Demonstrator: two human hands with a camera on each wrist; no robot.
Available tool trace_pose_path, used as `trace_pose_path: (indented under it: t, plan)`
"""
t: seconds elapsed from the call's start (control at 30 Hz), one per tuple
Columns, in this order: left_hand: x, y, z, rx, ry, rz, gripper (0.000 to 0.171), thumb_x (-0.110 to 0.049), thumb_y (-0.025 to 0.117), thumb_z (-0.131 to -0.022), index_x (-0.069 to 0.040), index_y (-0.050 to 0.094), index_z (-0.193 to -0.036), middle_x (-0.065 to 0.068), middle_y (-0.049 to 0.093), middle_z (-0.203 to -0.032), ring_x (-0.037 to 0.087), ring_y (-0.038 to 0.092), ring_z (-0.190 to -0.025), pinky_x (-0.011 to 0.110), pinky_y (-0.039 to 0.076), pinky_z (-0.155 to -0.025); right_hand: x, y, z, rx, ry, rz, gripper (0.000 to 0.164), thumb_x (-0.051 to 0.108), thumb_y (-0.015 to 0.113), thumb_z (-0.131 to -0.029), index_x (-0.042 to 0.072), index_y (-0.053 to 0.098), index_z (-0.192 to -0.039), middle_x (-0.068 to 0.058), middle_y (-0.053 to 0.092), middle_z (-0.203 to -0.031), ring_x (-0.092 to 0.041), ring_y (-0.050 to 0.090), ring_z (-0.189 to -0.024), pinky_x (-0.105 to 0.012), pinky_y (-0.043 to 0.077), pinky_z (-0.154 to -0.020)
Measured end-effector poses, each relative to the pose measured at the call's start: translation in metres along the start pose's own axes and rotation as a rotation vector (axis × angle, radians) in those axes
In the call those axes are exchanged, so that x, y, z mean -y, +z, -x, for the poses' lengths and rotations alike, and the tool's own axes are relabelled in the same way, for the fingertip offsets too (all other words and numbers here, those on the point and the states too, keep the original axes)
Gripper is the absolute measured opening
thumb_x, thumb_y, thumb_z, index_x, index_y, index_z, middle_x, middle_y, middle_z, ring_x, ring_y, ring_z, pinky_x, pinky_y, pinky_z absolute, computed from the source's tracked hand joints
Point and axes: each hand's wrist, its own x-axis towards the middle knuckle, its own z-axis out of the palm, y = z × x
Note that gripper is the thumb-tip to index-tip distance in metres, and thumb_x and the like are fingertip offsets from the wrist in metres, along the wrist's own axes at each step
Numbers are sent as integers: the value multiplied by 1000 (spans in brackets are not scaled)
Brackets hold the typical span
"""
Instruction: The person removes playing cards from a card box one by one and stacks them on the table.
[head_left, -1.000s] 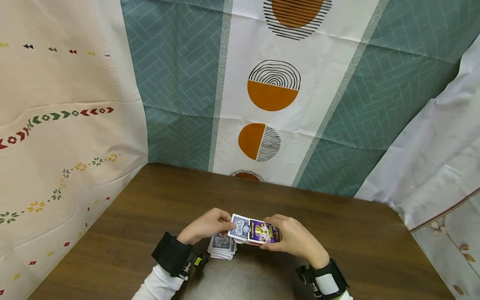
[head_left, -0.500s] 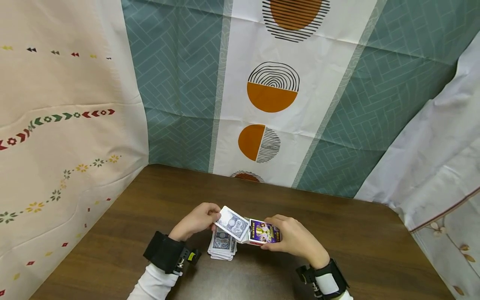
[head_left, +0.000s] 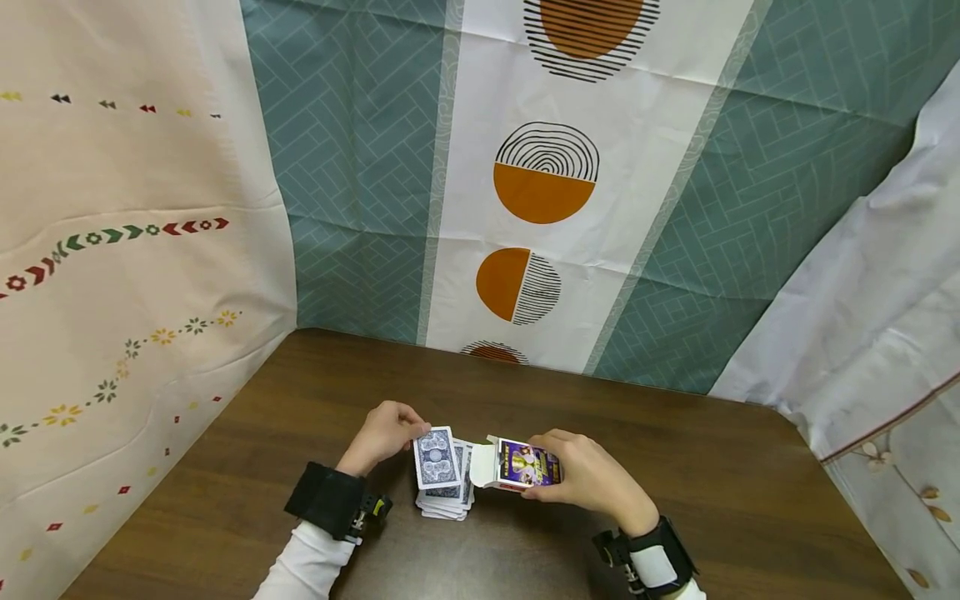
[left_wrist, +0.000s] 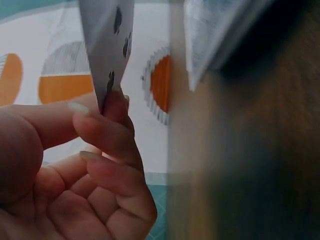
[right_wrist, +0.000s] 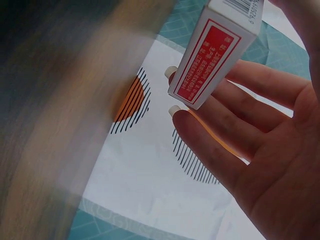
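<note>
My left hand (head_left: 382, 435) pinches a playing card (head_left: 437, 457) by its corner, patterned blue back up. In the left wrist view the card (left_wrist: 107, 45) stands on edge between thumb and fingers, dark pips showing on its face. Beneath it, a stack of cards (head_left: 444, 512) lies on the table, slightly fanned. My right hand (head_left: 588, 473) grips a purple card box (head_left: 528, 464), whose white flap is open toward the stack. The right wrist view shows the box's red-and-white side (right_wrist: 207, 62); whether cards are inside cannot be seen.
The brown wooden table (head_left: 360, 375) runs back to a wall of hanging cloth (head_left: 360, 208) with teal and white panels. Pale patterned cloth (head_left: 150, 275) hangs at the left, and white cloth (head_left: 885, 275) at the right. A black strap with a camera sits on each wrist.
My left hand has drawn the card out of the box, moving it left until it hovers over the stack. The box flap is now uncovered. My right hand has stayed in place.
</note>
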Motion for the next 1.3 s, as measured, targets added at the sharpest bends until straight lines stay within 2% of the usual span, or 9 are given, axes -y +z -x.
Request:
trace_pose_path:
  t: [0.17, 0.43, 0.67, 0.73, 0.83, 0.97, 1.07, 1.2, 1.3]
  plan:
    - [6, 8, -3, -13, -14, -83, 18, -18, 77, -81, -5, 69, -72, 1, 51, -52, 14, 48, -51, 25, 34, -51, 1, 1, 1, 20, 24, -1, 61, 50, 81, -72, 10, 67, -115, 1, 67, -104, -5, 57, -84, -24, 50, -74]
    - [13, 16, -3, -83, -5, -216, 25, -19, 80, -78, -4, 64, -69, 4, 55, -65, 17, 48, -61, 25, 35, -53, 3, 2, -1, 36, 26, -12, 60, 50, 80, -72, 11, 67, -115, 2, 67, -103, -6, 57, -84, -25, 51, -75]
    - [11, 15, -2, -33, 0, -207, 19, -15, 76, -82, -3, 64, -74, 4, 58, -63, 14, 53, -53, 23, 38, -49, 4, 2, -2, 47, 32, -8, 60, 51, 80, -72, 10, 67, -115, 1, 67, -103, -6, 57, -85, -26, 52, -76]
    - [7, 16, 0, -36, 23, -227, 20, -16, 75, -83, -3, 63, -74, 3, 56, -63, 13, 51, -54, 23, 37, -50, 4, 2, -1, 48, 34, -6, 61, 51, 80, -72, 10, 67, -115, 1, 67, -104, -7, 57, -85, -26, 52, -76]
    - [-4, 20, 5, -49, 101, -246, 20, -17, 74, -84, -3, 63, -74, 3, 54, -63, 14, 48, -57, 24, 36, -52, 5, 2, -1, 53, 39, -6, 61, 51, 80, -72, 9, 67, -115, 0, 68, -104, -7, 57, -85, -26, 52, -77]
    - [-22, 33, 17, -107, 213, -313, 23, -17, 77, -80, -2, 60, -80, 9, 53, -72, 20, 50, -67, 31, 39, -59, 6, 1, -1, 52, 37, -1, 61, 50, 80, -72, 10, 67, -115, 1, 67, -104, -6, 57, -85, -27, 52, -77]
    - [-32, 43, 26, -130, 263, -362, 23, -15, 77, -81, -1, 59, -85, 10, 53, -79, 22, 51, -73, 34, 40, -63, 6, 1, -1, 45, 25, -2, 60, 50, 80, -72, 10, 67, -115, 1, 67, -103, -6, 57, -85, -26, 52, -76]
    - [-40, 50, 32, -34, 330, -274, 7, -7, 63, -89, -3, 63, -84, 3, 52, -72, 14, 45, -64, 26, 36, -57, 6, 1, -1, 33, 11, -3, 59, 49, 81, -72, 10, 67, -115, 2, 67, -102, -6, 57, -83, -25, 51, -75]
    - [-44, 51, 32, 18, 349, -178, 10, -6, 57, -91, -5, 64, -83, 0, 50, -68, 11, 43, -59, 22, 33, -53, 6, 0, -1, 26, 9, -3, 60, 49, 81, -72, 9, 67, -115, 2, 67, -102, -5, 57, -83, -24, 50, -74]
